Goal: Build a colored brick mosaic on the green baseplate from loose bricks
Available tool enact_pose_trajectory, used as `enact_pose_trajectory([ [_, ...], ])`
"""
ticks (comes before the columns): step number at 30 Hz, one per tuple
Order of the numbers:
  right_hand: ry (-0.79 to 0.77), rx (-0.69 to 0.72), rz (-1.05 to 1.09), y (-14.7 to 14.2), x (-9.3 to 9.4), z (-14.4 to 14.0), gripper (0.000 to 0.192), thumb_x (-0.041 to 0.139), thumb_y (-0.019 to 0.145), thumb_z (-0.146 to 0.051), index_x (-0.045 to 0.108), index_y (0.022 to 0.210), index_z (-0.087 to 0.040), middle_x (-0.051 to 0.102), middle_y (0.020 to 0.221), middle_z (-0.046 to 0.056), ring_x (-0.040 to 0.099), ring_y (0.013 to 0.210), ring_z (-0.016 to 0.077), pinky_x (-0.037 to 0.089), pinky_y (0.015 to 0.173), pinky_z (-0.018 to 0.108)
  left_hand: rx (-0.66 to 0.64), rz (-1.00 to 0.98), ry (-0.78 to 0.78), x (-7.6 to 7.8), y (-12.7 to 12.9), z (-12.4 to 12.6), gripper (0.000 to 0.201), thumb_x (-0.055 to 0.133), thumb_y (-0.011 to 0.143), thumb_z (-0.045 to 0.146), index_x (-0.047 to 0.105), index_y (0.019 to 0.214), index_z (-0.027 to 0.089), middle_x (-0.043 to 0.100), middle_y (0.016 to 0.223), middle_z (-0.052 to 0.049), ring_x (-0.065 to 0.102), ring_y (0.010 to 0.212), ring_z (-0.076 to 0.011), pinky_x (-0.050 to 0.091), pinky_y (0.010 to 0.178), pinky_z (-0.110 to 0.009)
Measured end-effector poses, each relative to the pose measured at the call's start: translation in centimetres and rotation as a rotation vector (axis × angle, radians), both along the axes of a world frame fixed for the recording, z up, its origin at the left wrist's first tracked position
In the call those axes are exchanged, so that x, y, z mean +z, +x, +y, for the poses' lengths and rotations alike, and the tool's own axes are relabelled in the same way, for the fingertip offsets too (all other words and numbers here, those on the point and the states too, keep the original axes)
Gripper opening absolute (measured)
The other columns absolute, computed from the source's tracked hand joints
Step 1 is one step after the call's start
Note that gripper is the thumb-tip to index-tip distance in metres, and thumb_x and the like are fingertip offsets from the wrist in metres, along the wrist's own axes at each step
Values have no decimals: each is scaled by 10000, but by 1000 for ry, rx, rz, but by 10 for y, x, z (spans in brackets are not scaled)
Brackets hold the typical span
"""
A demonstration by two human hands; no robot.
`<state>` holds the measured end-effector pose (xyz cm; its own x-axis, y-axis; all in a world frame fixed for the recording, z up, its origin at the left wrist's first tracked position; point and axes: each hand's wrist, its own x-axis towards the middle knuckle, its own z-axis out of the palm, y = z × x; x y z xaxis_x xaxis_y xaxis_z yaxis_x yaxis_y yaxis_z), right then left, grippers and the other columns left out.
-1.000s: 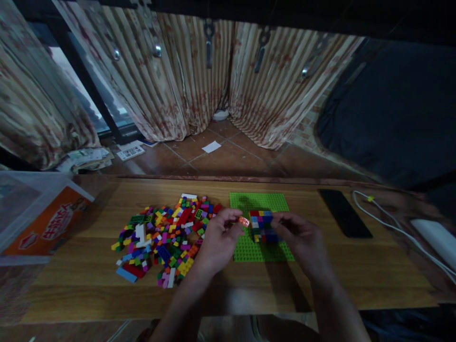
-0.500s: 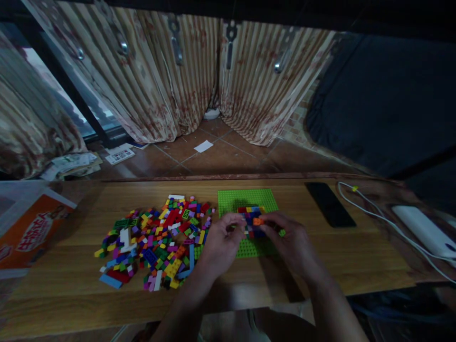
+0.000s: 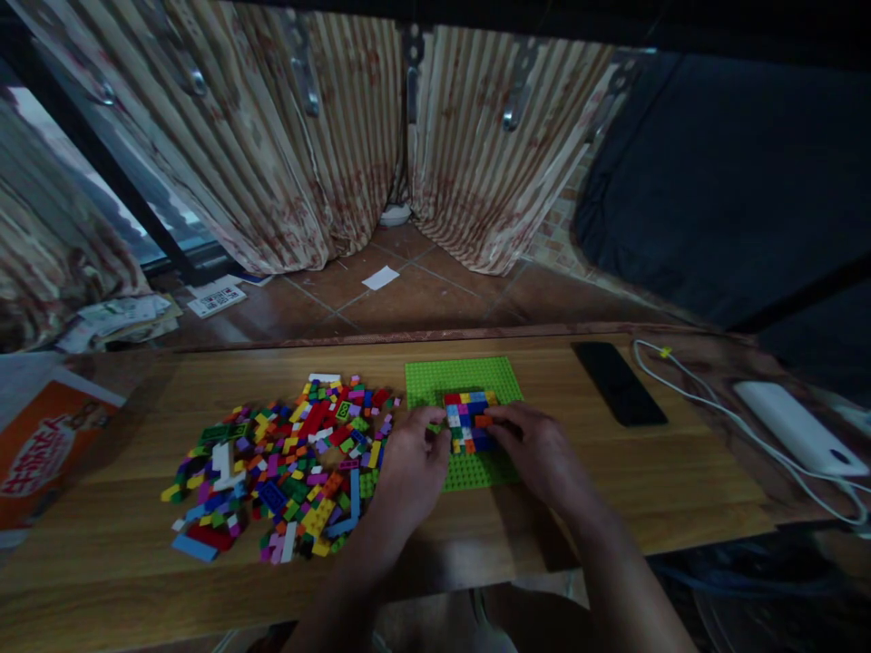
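Note:
A multicoloured block of toy bricks (image 3: 464,422) stands on the green baseplate (image 3: 463,370), with red, yellow and light blue along its far edge. My right hand (image 3: 541,446) pinches an orange brick (image 3: 484,421) between thumb and fingertips, at the right side of the block; whether it is pressed down there I cannot tell. At the block's left side is my left hand (image 3: 413,461), its thumb and forefinger curled toward each other. Anything between those fingertips is hidden or too small to make out.
A big spread of loose bricks (image 3: 317,517) in many colours lies left of the baseplate. Right of it are a black phone (image 3: 619,383), a white cable (image 3: 721,404) and a white power bank (image 3: 796,426). An orange and white bag (image 3: 51,444) sits at the far left.
The view has shifted slightly. My left hand has drawn back a little from the block, uncovering its left part. My right hand keeps the orange brick at the block's right side.

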<state>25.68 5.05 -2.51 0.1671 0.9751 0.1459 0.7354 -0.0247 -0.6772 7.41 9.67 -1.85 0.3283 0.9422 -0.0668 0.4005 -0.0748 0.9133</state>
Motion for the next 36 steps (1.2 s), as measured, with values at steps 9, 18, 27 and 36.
enact_pose_trajectory([
  [9, 45, -75, 27, -9, -3, 5, 179, 548, 867, -230, 711, 940, -212, 737, 959, 65, 686, 862, 211, 518, 805, 348, -64, 81, 73, -5, 0, -2, 194, 518, 857, 203, 641, 1007, 194, 688, 923, -53, 637, 754, -169, 478, 674, -282],
  [18, 92, -35, 53, -10, -6, 5, 172, 565, 860, -259, 733, 833, -240, 717, 831, 41, 669, 762, 190, 519, 728, 323, -90, 108, 127, -5, 1, -4, 208, 493, 858, 155, 628, 1009, 205, 685, 995, -62, 660, 882, -194, 511, 749, -310],
  [27, 39, -55, 31, -8, -9, 9, 176, 575, 853, -270, 740, 794, -245, 719, 830, 37, 670, 760, 194, 506, 732, 333, -112, 161, 172, -7, 1, -7, 261, 483, 849, 121, 609, 1067, 188, 670, 1024, -92, 651, 929, -231, 514, 838, -379],
  [36, -73, -48, 5, -4, -6, 16, 179, 572, 849, -299, 741, 820, -247, 731, 878, 41, 671, 797, 206, 500, 804, 362, -130, 200, 208, -7, 1, -12, 308, 485, 862, 121, 594, 1146, 168, 659, 1090, -114, 650, 964, -239, 517, 882, -395],
])
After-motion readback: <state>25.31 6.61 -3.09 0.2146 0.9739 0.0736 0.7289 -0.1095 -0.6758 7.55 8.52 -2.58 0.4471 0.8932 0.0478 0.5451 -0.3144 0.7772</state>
